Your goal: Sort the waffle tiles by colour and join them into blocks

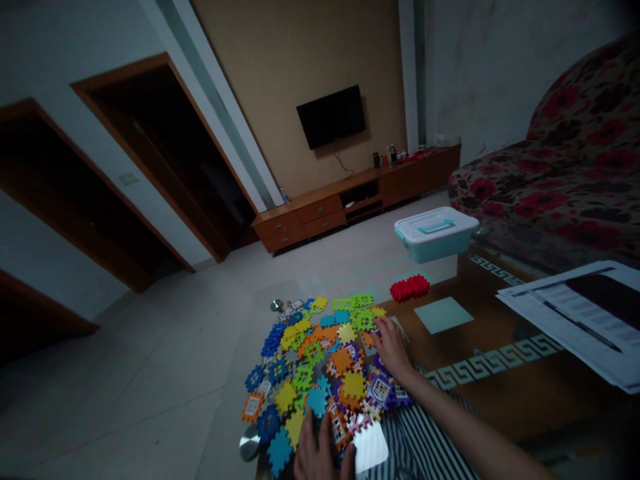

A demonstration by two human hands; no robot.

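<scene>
A wide spread of interlocking plastic puzzle blocks [314,353] in blue, yellow, green, orange and purple lies on the glass-topped table. My left hand [320,453] rests at the near edge of the spread, fingers apart, close to a light-blue block [317,401] and an orange block with a window pattern [339,427]. Over the right side of the spread reaches my right hand [393,347]. Its fingers are stretched out and touch or nearly touch a lime-green block [364,320]; no held block can be made out.
Red blocks [410,288] sit together farther back, before a lidded teal-and-white storage box [436,233]. Papers [570,313] with a pen [583,327] and a dark phone-like object [607,300] lie at right. A flowered sofa [565,173] stands beyond.
</scene>
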